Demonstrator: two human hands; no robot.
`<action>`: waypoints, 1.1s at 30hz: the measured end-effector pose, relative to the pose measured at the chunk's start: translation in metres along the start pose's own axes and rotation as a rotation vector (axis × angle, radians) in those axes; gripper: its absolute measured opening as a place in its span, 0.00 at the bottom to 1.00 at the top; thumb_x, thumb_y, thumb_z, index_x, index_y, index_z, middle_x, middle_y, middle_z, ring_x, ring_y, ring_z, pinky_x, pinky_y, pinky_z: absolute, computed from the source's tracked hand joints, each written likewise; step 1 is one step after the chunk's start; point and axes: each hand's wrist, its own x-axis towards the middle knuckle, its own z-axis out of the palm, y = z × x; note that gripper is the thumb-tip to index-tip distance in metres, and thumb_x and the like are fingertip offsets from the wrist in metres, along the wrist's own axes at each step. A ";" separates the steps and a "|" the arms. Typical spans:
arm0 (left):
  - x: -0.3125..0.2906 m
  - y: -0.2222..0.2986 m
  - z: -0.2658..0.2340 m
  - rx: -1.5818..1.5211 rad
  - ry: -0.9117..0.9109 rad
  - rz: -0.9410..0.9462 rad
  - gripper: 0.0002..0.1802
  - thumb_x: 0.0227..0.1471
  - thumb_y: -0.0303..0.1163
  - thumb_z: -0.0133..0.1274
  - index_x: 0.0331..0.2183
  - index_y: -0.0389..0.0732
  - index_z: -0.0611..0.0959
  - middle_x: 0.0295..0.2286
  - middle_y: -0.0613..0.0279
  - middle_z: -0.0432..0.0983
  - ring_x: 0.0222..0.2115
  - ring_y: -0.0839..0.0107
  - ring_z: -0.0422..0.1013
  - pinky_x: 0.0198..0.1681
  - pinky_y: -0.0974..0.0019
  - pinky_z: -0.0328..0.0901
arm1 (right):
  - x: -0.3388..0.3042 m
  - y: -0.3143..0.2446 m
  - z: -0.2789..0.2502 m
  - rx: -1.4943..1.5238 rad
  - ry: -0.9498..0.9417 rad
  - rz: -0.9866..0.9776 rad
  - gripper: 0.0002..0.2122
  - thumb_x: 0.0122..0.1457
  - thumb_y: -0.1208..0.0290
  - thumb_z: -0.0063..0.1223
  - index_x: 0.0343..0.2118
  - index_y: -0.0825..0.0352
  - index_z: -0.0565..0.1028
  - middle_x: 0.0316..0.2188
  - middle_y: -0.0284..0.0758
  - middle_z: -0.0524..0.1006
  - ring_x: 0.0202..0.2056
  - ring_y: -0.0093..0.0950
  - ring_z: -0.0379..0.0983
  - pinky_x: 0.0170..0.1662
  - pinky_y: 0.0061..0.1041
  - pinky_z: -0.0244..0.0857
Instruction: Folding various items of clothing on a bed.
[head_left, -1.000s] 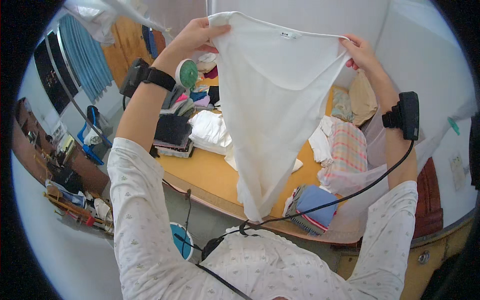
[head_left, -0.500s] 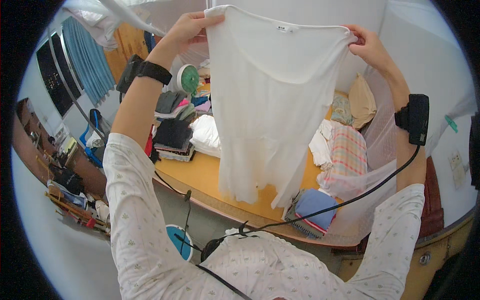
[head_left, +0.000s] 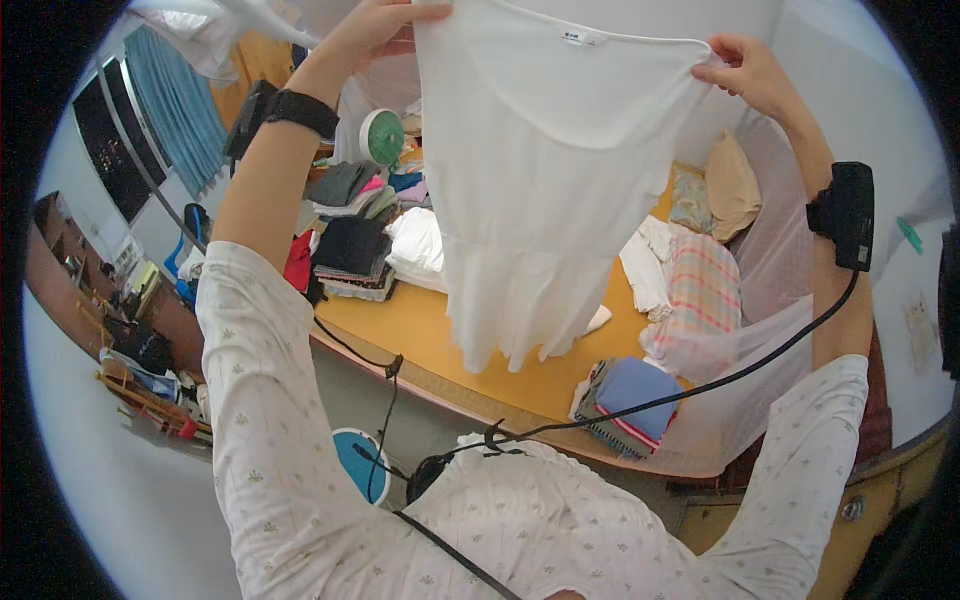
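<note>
A thin white garment [head_left: 560, 180], a wide-necked top or dress with a small label inside its neck, hangs spread out in front of me above the bed. My left hand [head_left: 388, 28] pinches its upper left corner, close to the top edge of the view. At the opposite corner my right hand [head_left: 748, 72] grips the fabric between thumb and fingers. The lower hem hangs loose in wavy folds over the yellow bed surface [head_left: 400, 335].
Folded dark clothes [head_left: 352, 245] and a white bundle [head_left: 416, 245] lie left on the bed, near a green fan [head_left: 381, 137]. At right are a plaid cloth [head_left: 703, 285], a beige pillow [head_left: 733, 185], a blue-topped folded pile [head_left: 636, 392] and netting. A black cable [head_left: 600, 414] crosses before me.
Both hands have risen slightly, the right one also moving outward. The white garment went up with them, and its hem swung and bunched into narrower folds.
</note>
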 end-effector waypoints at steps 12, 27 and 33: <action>0.019 -0.028 -0.027 0.286 0.037 -0.011 0.22 0.46 0.45 0.56 0.36 0.37 0.78 0.24 0.71 0.72 0.22 0.84 0.67 0.22 0.80 0.62 | 0.002 -0.015 0.005 0.121 -0.105 -0.053 0.09 0.53 0.62 0.51 0.28 0.63 0.71 0.20 0.25 0.71 0.21 0.13 0.64 0.20 0.14 0.59; 0.048 0.032 0.062 0.247 0.240 -0.075 0.16 0.45 0.35 0.52 0.31 0.29 0.78 0.20 0.53 0.75 0.21 0.66 0.73 0.23 0.69 0.69 | 0.046 -0.072 0.047 0.926 -0.027 0.214 0.12 0.53 0.66 0.48 0.35 0.72 0.70 0.30 0.37 0.73 0.31 0.25 0.73 0.38 0.20 0.70; 0.048 0.054 0.084 0.101 0.130 0.193 0.17 0.43 0.36 0.52 0.28 0.29 0.79 0.21 0.53 0.75 0.20 0.70 0.72 0.22 0.69 0.67 | 0.050 -0.119 0.037 0.945 -0.121 0.076 0.27 0.52 0.73 0.47 0.55 0.67 0.53 0.35 0.45 0.72 0.29 0.34 0.75 0.32 0.28 0.74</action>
